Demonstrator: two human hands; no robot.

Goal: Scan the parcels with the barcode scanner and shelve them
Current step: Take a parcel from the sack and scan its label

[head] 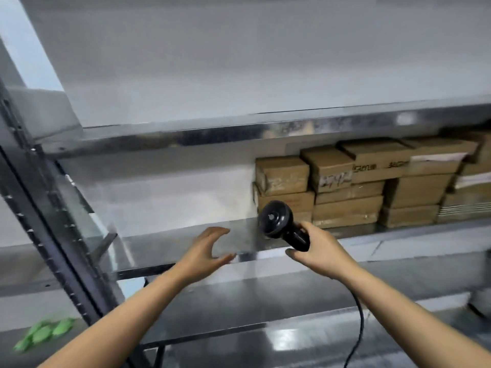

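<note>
My right hand [320,249] grips the handle of a black barcode scanner [281,221], whose round head points up and left toward the shelf; its black cable [357,330] hangs down past my forearm. My left hand [207,248] is held out in front of the middle shelf [186,243] with fingers spread and curled, holding nothing. Several brown cardboard parcels [350,187] are stacked in rows on the right part of that shelf, just behind and right of the scanner head. The left part of that shelf holds no parcels.
A metal shelving unit fills the view: an upper shelf edge [239,131], a lower shelf [292,296] below my arms, and a dark perforated upright post [53,235] at the left. Green items [45,333] lie at the lower left. The picture is blurred by motion.
</note>
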